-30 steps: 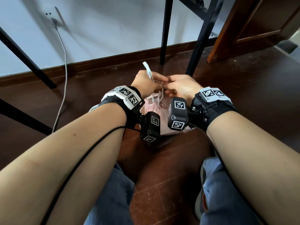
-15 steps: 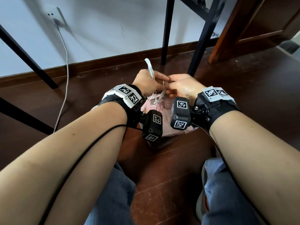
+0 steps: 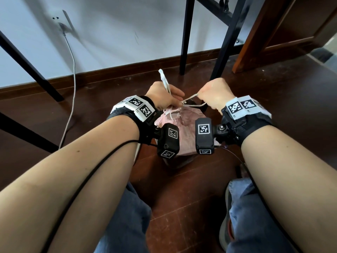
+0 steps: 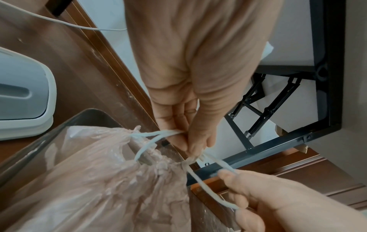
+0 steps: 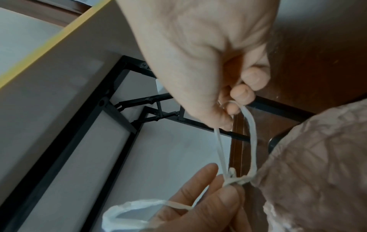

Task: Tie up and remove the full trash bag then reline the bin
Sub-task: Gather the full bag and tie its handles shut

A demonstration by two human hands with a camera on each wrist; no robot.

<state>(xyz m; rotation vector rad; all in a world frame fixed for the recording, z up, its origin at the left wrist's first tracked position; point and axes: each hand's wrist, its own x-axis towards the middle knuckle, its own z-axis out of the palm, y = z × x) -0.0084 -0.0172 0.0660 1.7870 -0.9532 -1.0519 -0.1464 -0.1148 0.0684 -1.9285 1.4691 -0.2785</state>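
A full pink trash bag (image 3: 184,128) sits in a dark translucent bin (image 4: 39,141) on the floor between my knees. Its neck is gathered by a white drawstring (image 3: 189,98). My left hand (image 3: 164,95) grips one loop of the drawstring at the bag's neck, and the loop's end sticks up past the knuckles. My right hand (image 3: 213,94) grips the other loop, stretched taut to the right. A small knot (image 5: 234,180) sits between the hands, against the left fingertips (image 5: 208,200). The wrist cameras hide much of the bag in the head view.
Black table legs (image 3: 184,42) stand just behind the bin, and a wooden door frame (image 3: 255,37) is at the back right. A white cable (image 3: 73,70) hangs from a wall socket (image 3: 60,22). A white lid (image 4: 20,102) lies left of the bin.
The hands were pressed together over the bag's neck. Now the right hand has drawn away to the right, stretching the drawstring taut and closing the knot. The left hand stays at the neck.
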